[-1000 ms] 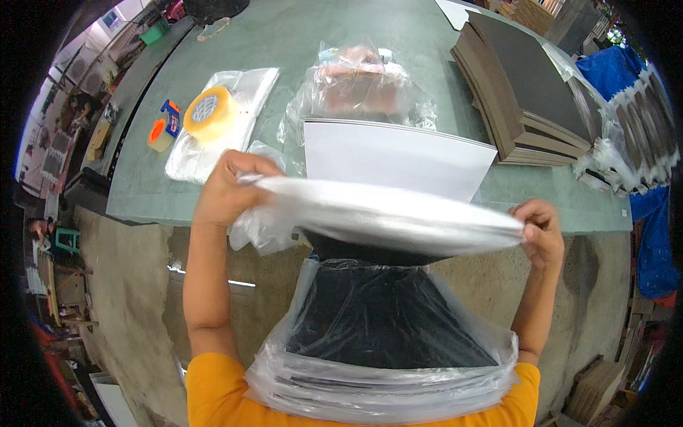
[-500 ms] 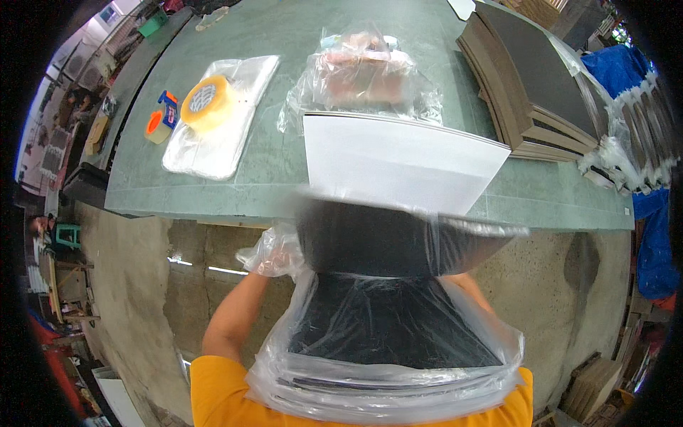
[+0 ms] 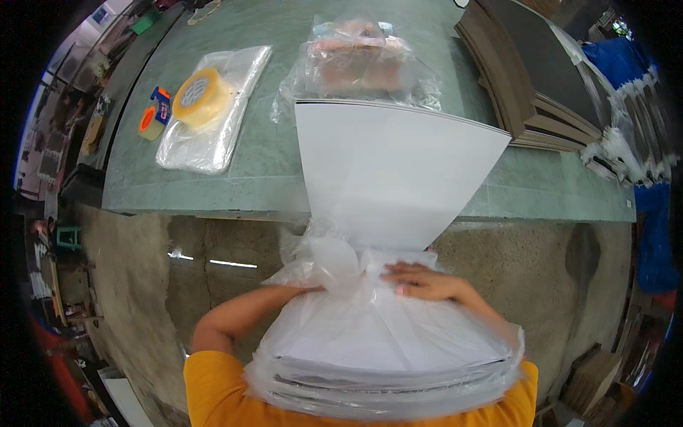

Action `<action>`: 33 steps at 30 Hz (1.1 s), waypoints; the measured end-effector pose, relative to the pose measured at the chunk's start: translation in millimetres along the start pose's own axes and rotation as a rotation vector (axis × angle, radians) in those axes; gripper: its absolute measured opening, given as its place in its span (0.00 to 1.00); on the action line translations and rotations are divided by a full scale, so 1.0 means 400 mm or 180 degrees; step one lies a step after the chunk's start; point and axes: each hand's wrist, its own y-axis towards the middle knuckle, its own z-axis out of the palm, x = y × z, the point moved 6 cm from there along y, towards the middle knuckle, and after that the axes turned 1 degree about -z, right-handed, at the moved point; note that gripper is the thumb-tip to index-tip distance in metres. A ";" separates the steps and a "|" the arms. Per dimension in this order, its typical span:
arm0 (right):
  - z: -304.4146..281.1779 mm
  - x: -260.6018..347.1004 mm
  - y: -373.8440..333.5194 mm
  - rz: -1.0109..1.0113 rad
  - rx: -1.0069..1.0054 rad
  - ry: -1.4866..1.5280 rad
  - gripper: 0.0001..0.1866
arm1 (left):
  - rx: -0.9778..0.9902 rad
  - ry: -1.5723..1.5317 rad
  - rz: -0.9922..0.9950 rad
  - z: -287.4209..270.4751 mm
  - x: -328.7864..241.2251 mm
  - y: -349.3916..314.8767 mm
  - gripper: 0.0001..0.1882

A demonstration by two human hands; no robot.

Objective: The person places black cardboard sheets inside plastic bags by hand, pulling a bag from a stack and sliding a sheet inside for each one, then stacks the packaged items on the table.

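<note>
A thick stack of flat sheets in a clear plastic bag [image 3: 384, 388] rests against my body, with a white face showing through the film. My right hand [image 3: 425, 282] lies on the bag's gathered upper part, fingers stretched out and apart. Bunched film covers most of my left hand [image 3: 307, 290] at the bag's left side, hiding its fingers. Beyond my hands, several white sheets [image 3: 398, 171] in a thin pile stick out past the near edge of the green table [image 3: 277, 199], their lower end reaching the bag.
Clear bags [image 3: 231, 132] lie at the table's left under a tape roll [image 3: 196, 96]. Beside them is a small tape dispenser [image 3: 156, 117]. A plastic-wrapped bundle [image 3: 359, 67] sits behind the white sheets. Dark boards [image 3: 533, 57] are stacked at the right.
The blurred black panel over the stack is gone from sight, and a white face now shows there. My right hand has come into view on the film; my left hand has moved inward.
</note>
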 end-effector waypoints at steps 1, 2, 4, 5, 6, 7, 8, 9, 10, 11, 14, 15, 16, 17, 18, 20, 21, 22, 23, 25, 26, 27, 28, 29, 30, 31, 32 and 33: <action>-0.007 -0.059 0.011 0.0178 -0.0220 -0.0098 0.29 | -0.0113 -0.0069 0.0133 0.006 -0.030 0.021 0.21; -0.031 -0.089 0.017 0.0381 -0.0462 -0.0196 0.29 | -0.0214 -0.0181 0.0303 0.005 -0.068 0.049 0.21; -0.098 -0.018 0.034 0.0432 -0.0373 -0.0139 0.25 | -0.0476 -0.0597 0.0676 -0.026 -0.181 0.083 0.21; -0.106 0.024 0.039 0.0469 -0.0322 -0.0072 0.24 | -0.0590 -0.0884 0.0862 -0.050 -0.235 0.099 0.21; -0.141 0.073 0.037 0.0073 -0.1053 0.0626 0.18 | -0.0708 -0.1223 0.1063 -0.082 -0.282 0.108 0.21; -0.167 0.119 0.030 0.0020 -0.1329 0.0878 0.17 | -0.0808 -0.1588 0.1258 -0.112 -0.318 0.108 0.21; -0.205 0.179 0.018 -0.0049 -0.1596 0.1119 0.15 | -0.0880 -0.1968 0.1446 -0.145 -0.342 0.103 0.21; -0.234 0.224 -0.002 -0.0120 -0.1852 0.1369 0.14 | -0.0929 -0.2300 0.1595 -0.173 -0.358 0.093 0.20; -0.242 0.267 -0.021 -0.0345 -0.1701 0.1561 0.12 | -0.0994 -0.2560 0.1714 -0.207 -0.368 0.077 0.20; -0.250 0.290 -0.045 -0.0533 -0.1577 0.1776 0.10 | -0.1055 -0.2725 0.1746 -0.239 -0.365 0.072 0.20; -0.248 0.288 -0.076 -0.1014 -0.1210 0.1830 0.09 | -0.1592 -0.2431 0.1126 -0.344 -0.372 -0.022 0.19; -0.242 0.279 -0.084 -0.1120 -0.1145 0.1772 0.09 | -0.1741 -0.2275 0.0868 -0.371 -0.372 -0.041 0.19; -0.241 0.274 -0.083 -0.1124 -0.1132 0.1899 0.10 | -0.1916 -0.2109 0.0601 -0.392 -0.365 -0.058 0.19; -0.240 0.278 -0.074 -0.1135 -0.1103 0.2014 0.10 | -0.1792 -0.2160 0.0688 -0.357 -0.371 -0.050 0.19; -0.238 0.288 -0.064 -0.1160 -0.1051 0.2117 0.11 | -0.1690 -0.2205 0.0774 -0.323 -0.378 -0.049 0.20; -0.242 0.293 -0.041 -0.1292 -0.1284 0.2130 0.10 | -0.1199 -0.2398 0.0953 -0.228 -0.367 -0.039 0.19; -0.247 0.297 -0.034 -0.1360 -0.1410 0.2129 0.09 | -0.0817 -0.2535 0.1026 -0.174 -0.363 -0.040 0.19; -0.263 0.302 -0.041 -0.1357 -0.1802 0.2200 0.08 | -0.0626 -0.2334 0.0866 -0.154 -0.353 -0.044 0.19; -0.277 0.305 -0.049 -0.1342 -0.2201 0.2273 0.07 | -0.0421 -0.2125 0.0719 -0.139 -0.354 -0.050 0.19; -0.295 0.285 -0.071 -0.1398 -0.2627 0.2208 0.07 | -0.1066 -0.1012 0.0360 -0.173 -0.427 -0.089 0.18; -0.292 0.269 -0.087 -0.1507 -0.2594 0.2050 0.07 | -0.1377 -0.0866 0.0396 -0.210 -0.377 -0.070 0.16; -0.284 0.263 -0.101 -0.1618 -0.2546 0.1890 0.07 | -0.1698 -0.0720 0.0425 -0.265 -0.282 -0.029 0.15; -0.273 0.266 -0.114 -0.1694 -0.2443 0.1944 0.08 | -0.1781 -0.0964 0.0460 -0.288 -0.278 -0.025 0.13; -0.254 0.241 -0.098 -0.1343 -0.2026 0.1662 0.08 | -0.1895 -0.1199 0.0492 -0.312 -0.273 -0.030 0.12; -0.236 0.183 -0.089 -0.0948 -0.1690 0.1400 0.09 | -0.1702 -0.1838 0.0526 -0.319 -0.357 -0.053 0.09; -0.215 0.149 -0.074 -0.0573 -0.1292 0.1140 0.10 | -0.1547 -0.2477 0.0520 -0.314 -0.400 -0.067 0.08; -0.221 0.157 -0.078 -0.0575 -0.1406 0.0903 0.13 | -0.1607 -0.2242 0.0687 -0.306 -0.411 -0.061 0.07; -0.230 0.168 -0.083 -0.0575 -0.1523 0.0667 0.17 | -0.1662 -0.2004 0.0853 -0.295 -0.418 -0.052 0.07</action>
